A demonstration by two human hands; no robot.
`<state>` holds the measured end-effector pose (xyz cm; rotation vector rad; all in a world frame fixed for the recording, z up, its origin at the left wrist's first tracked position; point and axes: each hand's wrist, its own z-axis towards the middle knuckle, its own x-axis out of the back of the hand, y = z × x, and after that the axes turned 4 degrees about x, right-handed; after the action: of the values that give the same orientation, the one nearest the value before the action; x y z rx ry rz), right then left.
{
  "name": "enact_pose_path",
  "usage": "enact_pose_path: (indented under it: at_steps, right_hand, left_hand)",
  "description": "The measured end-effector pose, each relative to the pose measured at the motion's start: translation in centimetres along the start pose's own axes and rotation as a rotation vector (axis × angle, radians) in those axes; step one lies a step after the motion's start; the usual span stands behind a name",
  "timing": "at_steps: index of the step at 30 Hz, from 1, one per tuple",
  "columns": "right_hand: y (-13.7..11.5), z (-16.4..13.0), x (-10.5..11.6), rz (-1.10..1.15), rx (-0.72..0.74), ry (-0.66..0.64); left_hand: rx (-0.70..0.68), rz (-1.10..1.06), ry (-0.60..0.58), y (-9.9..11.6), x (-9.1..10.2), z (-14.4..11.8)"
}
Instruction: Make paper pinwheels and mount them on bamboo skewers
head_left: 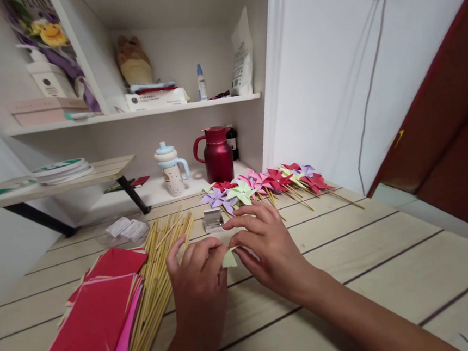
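Observation:
Between my two hands is a small piece of pale green paper [228,258], partly covered by fingers. My left hand [200,279] pinches its left side, and the fingertips of my right hand [269,249] close on its upper right edge. Just beyond the hands stands a small open box [213,221] with tiny shiny bits at its right side. Left of my left hand lies a bundle of thin wooden sticks [157,286], beside a stack of red and pink paper sheets [94,313]. Finished paper pinwheels [243,191] on sticks lie in a pile behind my right hand.
On the lower shelf stand a speckled cup [173,172] and a dark red jug [218,158]. A small raised stand [110,167] carries round white items at left. A clear packet [126,228] lies near the sticks. The white wall [316,81] borders the table's back right.

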<state>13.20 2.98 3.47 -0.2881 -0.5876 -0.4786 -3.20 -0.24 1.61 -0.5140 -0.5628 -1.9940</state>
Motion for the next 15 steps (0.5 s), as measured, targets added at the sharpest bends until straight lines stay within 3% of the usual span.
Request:
enact_pose_path:
  at_steps: [2,5,9,11,15]
  right_hand:
    - [0.1,0.1,-0.2,0.058,-0.072,0.029]
    - [0.4,0.3,-0.2,0.248,-0.312,0.124]
    - [1.2,0.6,-0.1,0.726,-0.737,0.214]
    - [1.5,0.6,-0.2,0.975,-0.883,0.223]
    - [1.6,0.5,-0.6,1.132,-0.984,0.237]
  left_hand:
    - [-0.022,0.004,0.039,-0.2,0.0,0.0]
    - [0.027,0.012,0.163,-0.4,0.1,0.1]
    - [0.35,-0.218,0.318,-0.7,0.0,0.5]
    - [0.593,-0.479,0.258,-1.0,-0.4,0.5]
    - [0.997,-0.974,-0.129,-1.4,-1.6,0.3]
